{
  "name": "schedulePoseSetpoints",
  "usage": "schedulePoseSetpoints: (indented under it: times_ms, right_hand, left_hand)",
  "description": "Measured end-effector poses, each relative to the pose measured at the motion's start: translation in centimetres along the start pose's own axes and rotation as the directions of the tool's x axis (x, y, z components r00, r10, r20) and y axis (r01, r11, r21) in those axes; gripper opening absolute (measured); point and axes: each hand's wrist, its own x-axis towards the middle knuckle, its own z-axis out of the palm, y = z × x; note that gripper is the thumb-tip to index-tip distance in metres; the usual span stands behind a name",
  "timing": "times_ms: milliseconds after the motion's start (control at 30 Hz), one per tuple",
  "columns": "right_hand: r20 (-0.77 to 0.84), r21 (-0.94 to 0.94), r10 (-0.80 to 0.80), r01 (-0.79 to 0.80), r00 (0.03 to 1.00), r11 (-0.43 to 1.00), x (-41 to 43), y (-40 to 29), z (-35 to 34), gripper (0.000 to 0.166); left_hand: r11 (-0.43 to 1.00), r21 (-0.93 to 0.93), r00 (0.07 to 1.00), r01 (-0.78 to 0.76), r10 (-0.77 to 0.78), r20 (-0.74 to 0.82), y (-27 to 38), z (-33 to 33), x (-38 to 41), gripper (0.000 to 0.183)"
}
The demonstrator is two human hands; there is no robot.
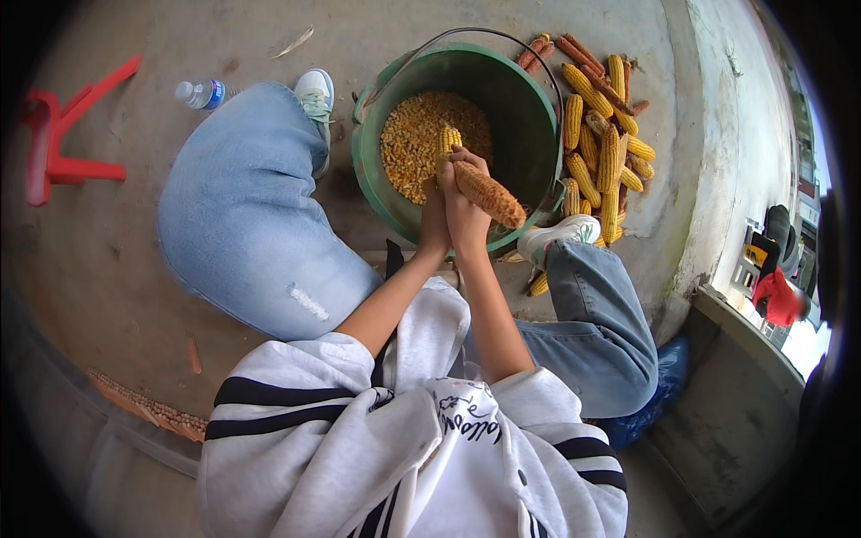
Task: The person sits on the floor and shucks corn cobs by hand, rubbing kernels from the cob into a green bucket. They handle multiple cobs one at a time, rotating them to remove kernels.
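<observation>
Both of my hands are pressed together over a green bucket (525, 121). In my right hand (469, 208) is a bare corncob (492, 196), stripped of kernels, its end pointing towards the bucket's right rim. My left hand (435, 218) lies against it, closed around an ear of yellow corn (449, 139) whose kernelled tip sticks out beyond the fingers. The lower part of that ear is hidden by the hands. Loose corn kernels (410, 148) cover the bottom of the bucket, below my hands. The bucket's wire handle (464, 30) leans over the far rim.
Right of the bucket lies a pile of yellow corn ears (609, 158) with reddish bare cobs (582, 54). A plastic bottle (200, 94) and a red plastic stool (64, 134) are on the left. A wall (726, 134) runs along the right; a person in red (777, 299) is beyond.
</observation>
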Motion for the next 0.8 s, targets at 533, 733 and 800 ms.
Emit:
schedulePoseSetpoints:
  times_ms: [533,733,800]
  right_hand:
    - [-0.012,0.102,0.060,-0.058,0.998,0.993,-0.1,1.0,-1.7,0.016]
    - [0.038,0.080,0.235,-0.238,0.971,0.968,0.5,2.8,-2.5,0.020]
    - [0.011,0.102,0.212,-0.212,0.977,0.972,-0.8,2.2,-2.5,0.022]
  left_hand:
    - [0.984,0.053,0.982,0.171,-0.166,-0.086,0.9,-0.2,0.2,0.036]
    - [0.990,0.086,0.991,0.111,-0.103,-0.086,2.4,0.4,-0.9,0.039]
    - [0.967,-0.071,0.964,0.246,-0.251,-0.084,2.9,-0.2,-0.2,0.042]
